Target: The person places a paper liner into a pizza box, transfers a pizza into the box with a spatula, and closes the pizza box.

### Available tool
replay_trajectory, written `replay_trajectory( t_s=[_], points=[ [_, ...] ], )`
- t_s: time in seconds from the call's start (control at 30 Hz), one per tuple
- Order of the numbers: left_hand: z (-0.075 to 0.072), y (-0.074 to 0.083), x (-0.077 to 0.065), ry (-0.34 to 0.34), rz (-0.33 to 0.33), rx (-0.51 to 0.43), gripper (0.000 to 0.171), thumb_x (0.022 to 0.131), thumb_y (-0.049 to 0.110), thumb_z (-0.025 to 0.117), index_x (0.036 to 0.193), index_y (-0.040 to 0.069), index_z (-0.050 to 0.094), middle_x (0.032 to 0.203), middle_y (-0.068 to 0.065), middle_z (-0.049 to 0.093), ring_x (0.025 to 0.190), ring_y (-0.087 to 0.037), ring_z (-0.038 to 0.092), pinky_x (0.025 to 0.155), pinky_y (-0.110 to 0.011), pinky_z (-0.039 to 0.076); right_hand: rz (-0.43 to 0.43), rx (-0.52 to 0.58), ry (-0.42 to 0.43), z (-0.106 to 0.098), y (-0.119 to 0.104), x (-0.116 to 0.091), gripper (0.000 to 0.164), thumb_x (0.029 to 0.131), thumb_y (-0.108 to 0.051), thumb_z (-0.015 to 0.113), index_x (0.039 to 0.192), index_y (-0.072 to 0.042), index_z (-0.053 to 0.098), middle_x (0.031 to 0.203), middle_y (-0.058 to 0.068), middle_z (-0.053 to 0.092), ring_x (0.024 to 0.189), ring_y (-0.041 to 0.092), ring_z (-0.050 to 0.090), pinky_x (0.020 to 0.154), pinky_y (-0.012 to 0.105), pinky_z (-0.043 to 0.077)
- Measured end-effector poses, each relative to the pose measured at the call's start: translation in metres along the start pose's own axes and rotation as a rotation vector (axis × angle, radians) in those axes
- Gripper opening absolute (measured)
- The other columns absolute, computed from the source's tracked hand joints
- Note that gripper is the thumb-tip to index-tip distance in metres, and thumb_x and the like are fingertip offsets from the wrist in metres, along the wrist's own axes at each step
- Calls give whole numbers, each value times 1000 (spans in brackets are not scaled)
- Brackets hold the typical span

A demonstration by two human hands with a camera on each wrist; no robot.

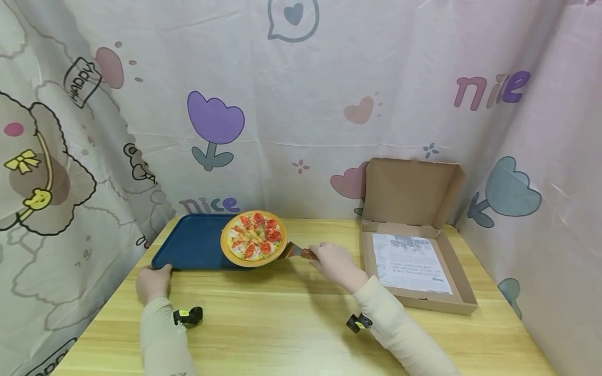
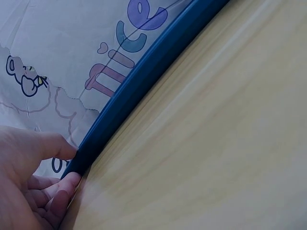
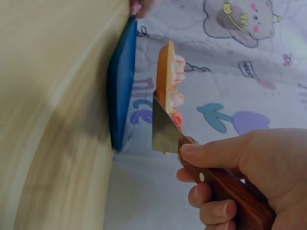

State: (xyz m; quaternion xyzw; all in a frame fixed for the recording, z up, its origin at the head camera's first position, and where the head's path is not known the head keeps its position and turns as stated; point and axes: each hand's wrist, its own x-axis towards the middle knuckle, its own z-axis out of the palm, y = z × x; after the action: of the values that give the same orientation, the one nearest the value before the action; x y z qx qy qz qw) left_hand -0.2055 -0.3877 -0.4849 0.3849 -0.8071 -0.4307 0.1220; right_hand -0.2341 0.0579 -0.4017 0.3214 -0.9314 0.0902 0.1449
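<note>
Tray (image 1: 197,242) was leftmost, its near-left corner pinched by the left hand (image 1: 153,283); above the tray's right end hung the pizza (image 1: 254,238), borne on a leftward-pointing, wooden-handled spatula (image 1: 294,250) gripped by the nearer right hand (image 1: 336,265); rightmost stood the open pizza box (image 1: 437,303).
</note>
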Motion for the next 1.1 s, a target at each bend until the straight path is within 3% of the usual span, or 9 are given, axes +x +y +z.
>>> replay_trajectory(
  t_s=[0.37, 0.67, 0.97, 1.1],
  points=[
    [1, 2, -5, 10, -2, -16, 68, 96, 35, 48, 146, -8, 32, 143, -36, 40, 128, -53, 39, 107, -60, 34, 86, -1, 6, -16, 24, -23, 14, 87, -30, 73, 89, -18, 68, 76, -3, 69, 65, 16, 64, 48, 32, 45],
    [4, 2, -7, 35, 4, -26, 68, 97, 36, 47, 147, -8, 31, 144, -36, 39, 128, -54, 37, 108, -60, 33, 119, 23, -52, -26, 53, -39, 12, 88, -27, 72, 91, -17, 67, 75, -3, 66, 62, 12, 56, 50, 29, 41],
    [9, 14, -18, 127, -30, -100, 67, 95, 32, 44, 152, 1, 26, 150, -36, 23, 135, -55, 25, 112, -61, 24, 80, 13, -70, -38, 78, -55, 12, 88, -24, 72, 95, -16, 67, 78, -2, 67, 66, 14, 61, 57, 33, 47],
    [18, 22, -19, 184, -24, -75, 63, 97, 32, 41, 152, 4, 27, 149, -36, 21, 135, -54, 22, 113, -60, 20, 63, 19, -73, -44, 88, -61, 15, 87, -21, 72, 101, -14, 70, 84, -1, 71, 71, 15, 64, 61, 34, 50]
  ],
)
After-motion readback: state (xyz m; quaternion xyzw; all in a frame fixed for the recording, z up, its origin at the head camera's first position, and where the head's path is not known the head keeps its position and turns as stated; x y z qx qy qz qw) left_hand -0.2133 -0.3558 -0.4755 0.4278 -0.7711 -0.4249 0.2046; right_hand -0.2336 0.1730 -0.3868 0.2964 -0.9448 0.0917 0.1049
